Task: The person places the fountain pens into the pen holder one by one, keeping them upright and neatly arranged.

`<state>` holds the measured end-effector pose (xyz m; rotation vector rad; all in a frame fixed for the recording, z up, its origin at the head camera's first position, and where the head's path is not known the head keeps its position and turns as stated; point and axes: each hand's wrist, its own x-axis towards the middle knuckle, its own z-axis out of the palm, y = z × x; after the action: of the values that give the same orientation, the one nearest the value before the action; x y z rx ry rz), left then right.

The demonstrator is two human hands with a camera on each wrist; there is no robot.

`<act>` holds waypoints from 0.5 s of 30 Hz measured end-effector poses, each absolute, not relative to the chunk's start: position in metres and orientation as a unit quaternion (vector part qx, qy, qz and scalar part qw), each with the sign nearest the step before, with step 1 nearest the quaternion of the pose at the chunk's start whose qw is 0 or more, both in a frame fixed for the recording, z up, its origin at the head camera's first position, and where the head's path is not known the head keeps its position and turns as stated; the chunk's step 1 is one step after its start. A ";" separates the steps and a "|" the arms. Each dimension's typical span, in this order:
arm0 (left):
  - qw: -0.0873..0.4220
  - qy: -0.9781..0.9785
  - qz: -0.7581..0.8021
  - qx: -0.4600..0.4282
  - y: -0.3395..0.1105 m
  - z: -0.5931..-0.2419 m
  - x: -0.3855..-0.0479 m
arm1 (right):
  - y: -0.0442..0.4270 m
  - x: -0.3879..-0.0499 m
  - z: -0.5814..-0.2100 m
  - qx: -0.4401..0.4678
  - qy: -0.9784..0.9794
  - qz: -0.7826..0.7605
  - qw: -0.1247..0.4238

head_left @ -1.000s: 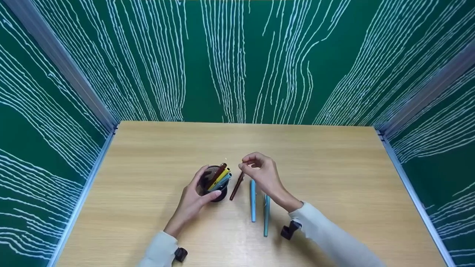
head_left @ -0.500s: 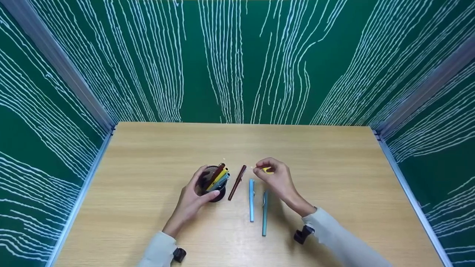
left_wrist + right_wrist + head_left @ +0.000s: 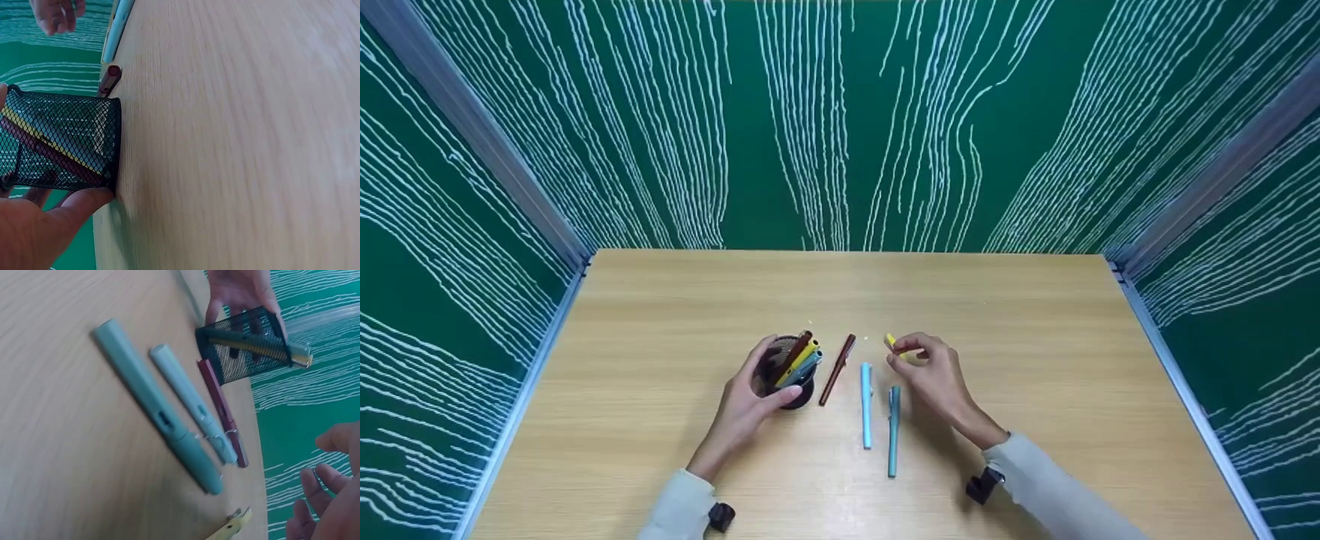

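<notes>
My left hand (image 3: pixel 744 409) grips a black mesh pen cup (image 3: pixel 62 140) around its side; the cup stands on the table. In it lean a dark red pen (image 3: pixel 795 354), a yellow pen (image 3: pixel 801 361) and bluish pens (image 3: pixel 808 366). My right hand (image 3: pixel 936 379) hovers over another yellow pen (image 3: pixel 228 527), partly hidden in the head view. In the right wrist view its thumb and fingers are spread, apart from that pen. Between the hands lie a dark red pen (image 3: pixel 837 370), a light blue pen (image 3: pixel 866 405) and a teal pen (image 3: pixel 893 435), roughly side by side.
The wooden table (image 3: pixel 697 292) reaches back to a green wall (image 3: pixel 750 150) with white wavy lines. Similar panels stand at left and right, joined by metal posts (image 3: pixel 502 127). A small dark camera sits on each wrist.
My right hand has moved rightward, from the dark red pen to the yellow one, which it has let go of on the table. The left hand stays on the cup.
</notes>
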<state>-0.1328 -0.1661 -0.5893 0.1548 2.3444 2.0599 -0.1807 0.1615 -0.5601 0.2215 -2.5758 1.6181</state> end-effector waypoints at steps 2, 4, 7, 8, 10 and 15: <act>0.010 0.748 0.662 0.049 -0.166 -0.589 -0.133 | 0.164 -0.181 -0.564 0.066 -0.847 0.526 0.047; 0.012 0.745 0.665 0.049 -0.166 -0.588 -0.133 | 0.166 -0.182 -0.568 0.059 -0.850 0.520 0.049; 0.012 0.746 0.665 0.048 -0.166 -0.588 -0.132 | 0.169 -0.183 -0.576 0.053 -0.853 0.517 0.053; 0.013 0.746 0.664 0.047 -0.166 -0.587 -0.132 | 0.170 -0.183 -0.579 0.051 -0.853 0.516 0.054; 0.015 0.748 0.662 0.044 -0.165 -0.587 -0.132 | 0.172 -0.183 -0.585 0.048 -0.855 0.513 0.056; 0.019 0.751 0.659 0.038 -0.165 -0.587 -0.132 | 0.174 -0.185 -0.598 0.045 -0.866 0.494 0.069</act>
<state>-0.1322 -0.1652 -0.5869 0.1192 2.3293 2.0461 -0.1851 0.1741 -0.5981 0.1340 -2.6055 1.4862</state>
